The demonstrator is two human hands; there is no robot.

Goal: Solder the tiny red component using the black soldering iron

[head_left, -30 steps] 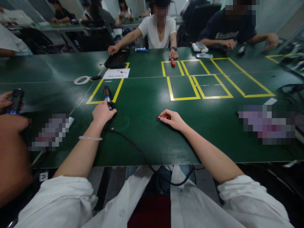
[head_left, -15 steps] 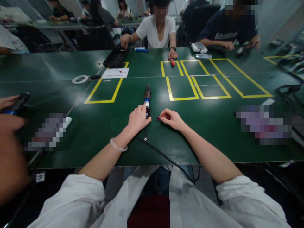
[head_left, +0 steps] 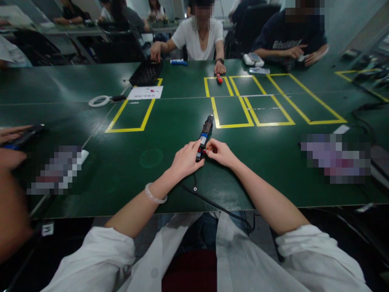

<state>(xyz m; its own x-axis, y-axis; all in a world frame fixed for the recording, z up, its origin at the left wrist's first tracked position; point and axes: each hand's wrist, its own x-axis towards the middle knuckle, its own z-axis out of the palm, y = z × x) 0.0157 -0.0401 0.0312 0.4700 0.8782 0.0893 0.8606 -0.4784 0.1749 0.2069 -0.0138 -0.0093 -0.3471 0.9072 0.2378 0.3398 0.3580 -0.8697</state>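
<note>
My left hand point(head_left: 188, 159) is closed round the rear part of an electric screwdriver point(head_left: 205, 130), dark with a blue and white label. Its thin bit points away from me and slightly right. From its rear end a black cord point(head_left: 212, 205) runs over the table's near edge. My right hand point(head_left: 221, 153) is closed in a pinch against the screwdriver's right side, beside the left fingers. A small red piece shows at its fingertips; its kind is too small to make out.
Yellow tape outlines point(head_left: 232, 126) mark the green table point(head_left: 170, 115). A white sheet point(head_left: 145, 93), a black tray point(head_left: 146, 74) and a coiled white cable point(head_left: 99, 101) lie at the left back. Co-workers sit opposite, one touching a red tool point(head_left: 219, 79). Blurred phone-like devices lie at both sides.
My left hand has moved right with the screwdriver, whose tip now leans right. The red piece in my right hand has come up against the screwdriver's side.
</note>
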